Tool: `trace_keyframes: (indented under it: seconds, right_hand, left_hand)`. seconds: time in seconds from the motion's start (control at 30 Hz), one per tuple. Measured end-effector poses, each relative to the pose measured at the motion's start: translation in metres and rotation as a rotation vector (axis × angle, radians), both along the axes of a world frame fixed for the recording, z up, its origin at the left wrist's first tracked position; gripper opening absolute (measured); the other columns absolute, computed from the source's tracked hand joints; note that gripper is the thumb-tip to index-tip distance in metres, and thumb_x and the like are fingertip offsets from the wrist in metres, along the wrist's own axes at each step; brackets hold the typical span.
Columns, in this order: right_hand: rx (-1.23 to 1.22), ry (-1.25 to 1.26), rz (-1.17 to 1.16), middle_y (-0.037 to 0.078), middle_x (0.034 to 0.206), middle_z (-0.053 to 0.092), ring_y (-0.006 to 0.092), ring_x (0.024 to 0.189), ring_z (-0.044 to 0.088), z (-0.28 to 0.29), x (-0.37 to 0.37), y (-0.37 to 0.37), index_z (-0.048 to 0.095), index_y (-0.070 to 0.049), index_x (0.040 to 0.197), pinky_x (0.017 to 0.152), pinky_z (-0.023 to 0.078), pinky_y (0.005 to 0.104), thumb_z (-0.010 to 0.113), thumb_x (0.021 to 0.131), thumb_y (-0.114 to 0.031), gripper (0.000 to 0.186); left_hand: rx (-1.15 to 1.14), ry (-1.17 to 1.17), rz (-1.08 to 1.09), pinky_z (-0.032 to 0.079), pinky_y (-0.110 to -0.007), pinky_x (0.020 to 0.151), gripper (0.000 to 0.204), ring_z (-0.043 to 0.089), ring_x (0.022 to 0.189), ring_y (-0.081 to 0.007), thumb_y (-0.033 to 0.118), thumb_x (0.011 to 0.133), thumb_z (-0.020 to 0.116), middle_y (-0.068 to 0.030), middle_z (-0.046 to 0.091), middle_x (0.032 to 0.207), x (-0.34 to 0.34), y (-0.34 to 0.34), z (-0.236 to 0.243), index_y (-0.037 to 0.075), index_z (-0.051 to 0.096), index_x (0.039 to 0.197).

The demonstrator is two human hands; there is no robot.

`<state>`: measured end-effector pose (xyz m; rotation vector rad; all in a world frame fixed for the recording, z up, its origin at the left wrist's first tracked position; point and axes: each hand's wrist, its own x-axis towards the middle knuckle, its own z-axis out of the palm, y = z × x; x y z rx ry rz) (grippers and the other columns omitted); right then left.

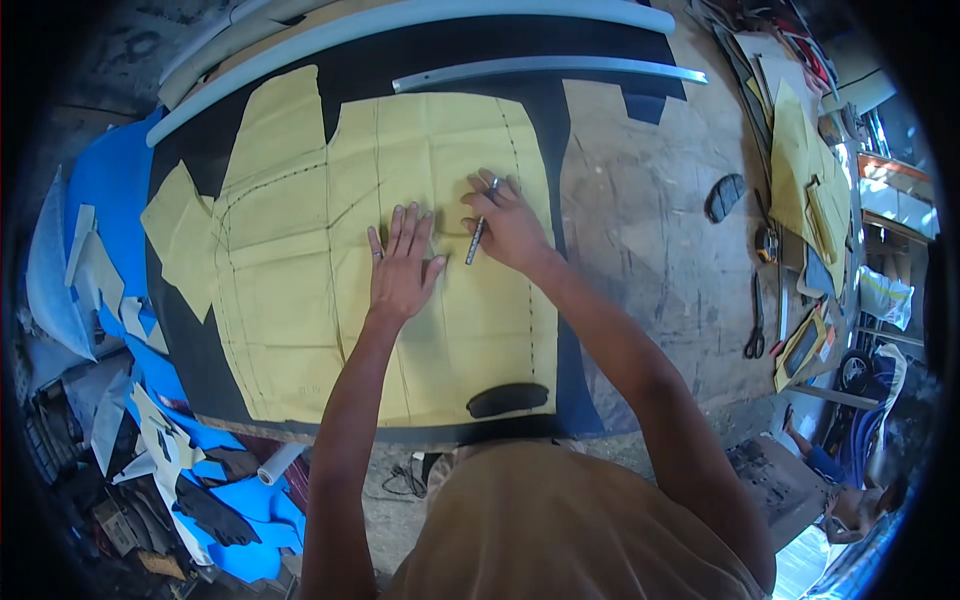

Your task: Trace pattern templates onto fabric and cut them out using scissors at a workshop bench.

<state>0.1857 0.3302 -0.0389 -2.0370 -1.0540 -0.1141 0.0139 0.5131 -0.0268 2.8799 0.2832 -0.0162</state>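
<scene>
A large yellow pattern sheet (290, 280) with creases and dashed dark lines lies over black material (180, 290) on the table. My left hand (402, 265) rests flat on the middle of the sheet, fingers spread, a ring on one finger. To its right, my right hand (508, 222) is closed around a slim patterned pen (474, 243), its lower end pointing toward me over the sheet. Whether the pen touches the paper, I cannot tell. Near the sheet's front right corner sits a dark oval (508, 400).
A metal strip (550, 66) and a long pale roll (420, 18) lie along the far side. On the right of the table are a dark oval pad (724, 198), a tape measure (767, 245) and scissors (755, 320). Blue material (120, 190) and scraps fill the left.
</scene>
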Motion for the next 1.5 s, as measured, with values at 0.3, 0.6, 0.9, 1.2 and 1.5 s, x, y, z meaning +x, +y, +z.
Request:
trace_keyframes:
  seconds: [0.3,0.6,0.9,1.2,1.5]
  right_hand:
    - [-0.273,-0.185,-0.185,0.007,0.127,0.068,0.0311,0.111,0.062,-0.021,0.130,0.057,0.066,-0.012,0.113,0.105,0.043,0.0462,0.066,0.091,-0.014,0.022]
    - [-0.228,-0.204,-0.338,0.011,0.098,0.075,0.0370,0.090,0.069,-0.020,0.240,0.079,0.067,-0.009,0.116,0.085,0.053,0.0475,0.061,0.095,-0.011,0.022]
    - [-0.248,-0.101,-0.007,0.011,0.146,0.057,0.0317,0.145,0.045,-0.029,0.045,0.096,0.057,-0.014,0.122,0.117,0.031,0.0551,0.067,0.089,-0.016,0.035]
    - [-0.166,-0.272,0.094,0.006,0.145,0.058,0.0265,0.142,0.048,-0.041,0.161,0.054,0.060,-0.015,0.126,0.116,0.033,0.0475,0.070,0.091,-0.025,0.038]
    - [-0.373,-0.083,-1.322,0.020,0.107,0.071,0.0405,0.099,0.068,-0.020,0.220,-0.207,0.065,-0.006,0.128,0.088,0.056,0.0484,0.077,0.080,-0.016,0.050]
  left_hand:
    - [0.027,0.077,-0.028,0.008,-0.069,0.124,0.077,0.012,0.163,-0.0323,0.052,0.102,0.046,-0.0082,0.017,0.176,0.033,0.028,-0.013,0.016,0.027,0.167]
    - [-0.055,0.003,-0.085,0.016,-0.065,0.121,0.063,0.028,0.155,-0.0348,0.049,0.100,0.049,-0.0101,0.036,0.166,0.058,0.038,-0.001,0.014,0.048,0.153]
    - [0.015,-0.116,-0.136,0.024,-0.057,0.118,0.055,0.037,0.147,-0.0332,0.043,0.093,0.063,-0.0109,0.045,0.153,0.107,0.091,-0.020,0.014,0.055,0.140]
    - [0.095,-0.005,-0.101,0.012,-0.071,0.122,0.084,0.013,0.160,-0.0383,0.053,0.094,0.063,-0.0103,0.017,0.174,0.123,0.095,-0.024,0.022,0.029,0.165]
    - [0.192,0.048,-0.104,0.009,-0.073,0.123,0.090,0.004,0.162,-0.0393,0.060,0.095,0.058,-0.0087,0.007,0.177,0.124,0.097,-0.025,0.026,0.019,0.169]
